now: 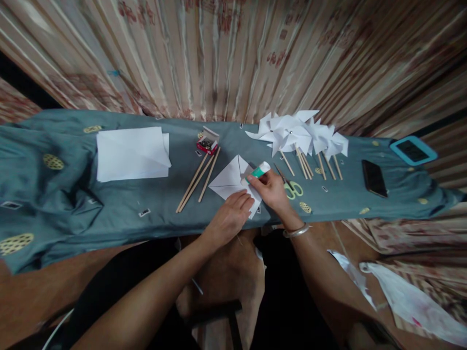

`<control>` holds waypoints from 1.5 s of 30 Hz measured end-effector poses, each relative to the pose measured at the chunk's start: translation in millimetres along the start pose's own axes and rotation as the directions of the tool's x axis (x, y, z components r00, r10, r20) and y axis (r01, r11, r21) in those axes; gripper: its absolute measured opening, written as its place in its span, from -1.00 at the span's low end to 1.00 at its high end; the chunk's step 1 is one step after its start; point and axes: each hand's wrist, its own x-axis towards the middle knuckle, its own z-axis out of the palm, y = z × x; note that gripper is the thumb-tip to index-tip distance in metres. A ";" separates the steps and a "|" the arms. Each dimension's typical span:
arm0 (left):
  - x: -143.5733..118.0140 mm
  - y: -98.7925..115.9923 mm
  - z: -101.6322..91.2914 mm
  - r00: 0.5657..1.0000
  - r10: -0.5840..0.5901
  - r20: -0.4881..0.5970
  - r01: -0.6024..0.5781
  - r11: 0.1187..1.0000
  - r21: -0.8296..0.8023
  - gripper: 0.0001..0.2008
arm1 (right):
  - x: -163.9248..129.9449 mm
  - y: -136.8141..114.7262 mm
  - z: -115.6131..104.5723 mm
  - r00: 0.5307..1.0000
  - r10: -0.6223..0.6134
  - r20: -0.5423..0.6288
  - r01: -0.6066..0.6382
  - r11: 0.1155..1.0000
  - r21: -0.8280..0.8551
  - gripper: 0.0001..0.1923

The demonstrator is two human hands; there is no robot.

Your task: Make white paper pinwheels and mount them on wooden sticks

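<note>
1. The right hand [272, 187] is closed around a glue stick [258, 172], white with a green band, holding it tilted so its lower end meets the paper.
2. The left hand [233, 216] holds nothing; it lies flat with fingers together, pressing down on the near edge of a white paper square [229, 181].
3. That paper square sits turned like a diamond on the table [146, 194], which is covered by a grey-blue cloth with yellow oval patterns; fold lines cross the paper.
4. Just left of the paper lie three wooden sticks [199, 179], side by side and slanted.
5. Beyond the sticks stands a small red box [207, 144] with its lid up.
6. Further left is a stack of white sheets [132, 153].
7. To the right of the right hand lie scissors [292, 187] with pale green handles.
8. Behind them is a heap of finished white paper pinwheels [299, 133] on sticks.
9. A dark phone [374, 178] lies well to the right, and a blue-framed device [413, 150] sits at the far right edge.
10. A metal bangle [296, 231] circles the right wrist.
</note>
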 end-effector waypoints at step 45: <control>-1.8 -0.4 1.6 0.999 0.009 -0.050 -0.013 0.997 -0.074 -0.69 | -11.6 -31.7 -2.4 0.977 -0.169 0.134 0.205 0.919 -0.338 -0.77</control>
